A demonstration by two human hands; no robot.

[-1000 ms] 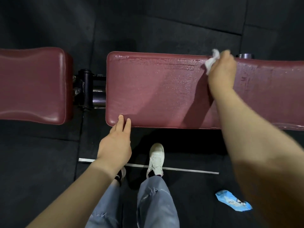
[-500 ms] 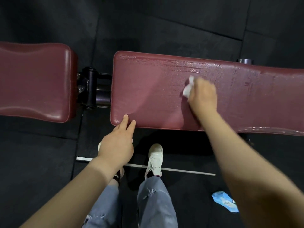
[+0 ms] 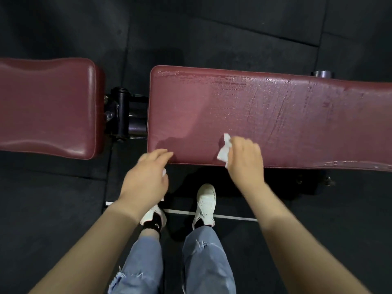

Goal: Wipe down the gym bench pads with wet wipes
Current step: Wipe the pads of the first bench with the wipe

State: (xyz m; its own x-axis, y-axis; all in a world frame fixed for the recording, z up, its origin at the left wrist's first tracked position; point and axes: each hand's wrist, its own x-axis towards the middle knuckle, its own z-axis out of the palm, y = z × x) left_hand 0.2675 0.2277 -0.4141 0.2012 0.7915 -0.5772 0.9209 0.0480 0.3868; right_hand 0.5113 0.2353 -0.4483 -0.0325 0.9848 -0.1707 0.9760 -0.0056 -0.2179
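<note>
Right hand (image 3: pixel 246 160) grips a crumpled white wet wipe (image 3: pixel 224 152) against the long maroon bench pad (image 3: pixel 275 115), near its front edge at 6 o'clock; wet streaks cover the pad toward 12 and 3 o'clock. Left hand (image 3: pixel 146 177), fingers loosely extended and empty, touches the pad's near-left corner. A second maroon pad (image 3: pixel 46 107) sits at 9 o'clock across a black hinge (image 3: pixel 125 115), all on dark rubber floor (image 3: pixel 212 28).

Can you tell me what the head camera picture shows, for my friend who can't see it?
A person's right hand rubs a white wet wipe along the near edge of a long dark red bench pad streaked with wetness. Their left hand touches the pad's near corner. A second red pad sits to the left.
</note>
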